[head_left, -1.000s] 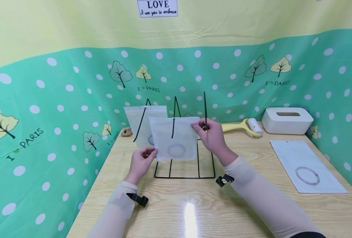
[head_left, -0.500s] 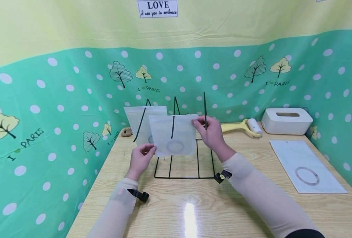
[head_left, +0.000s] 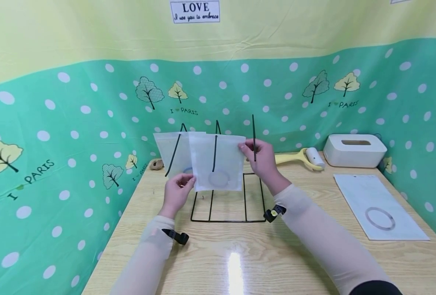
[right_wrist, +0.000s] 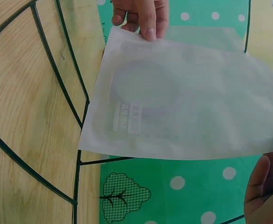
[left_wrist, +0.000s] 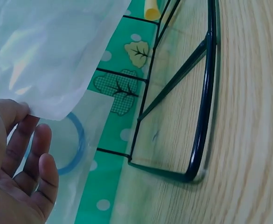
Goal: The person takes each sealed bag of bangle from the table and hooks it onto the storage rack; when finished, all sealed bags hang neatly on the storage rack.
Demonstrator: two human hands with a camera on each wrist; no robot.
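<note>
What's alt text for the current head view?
A person's left hand and right hand pinch a square translucent white pouch at the middle prong of a black wire rack on a light wood table. A similar pouch hangs on the left prong. Farther right: rectangular white pouch, yellow-handled white roller, slotted white box.

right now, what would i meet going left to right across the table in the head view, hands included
Brown thing, left hand, held pouch, right hand, yellow roller, flat pouch.
</note>
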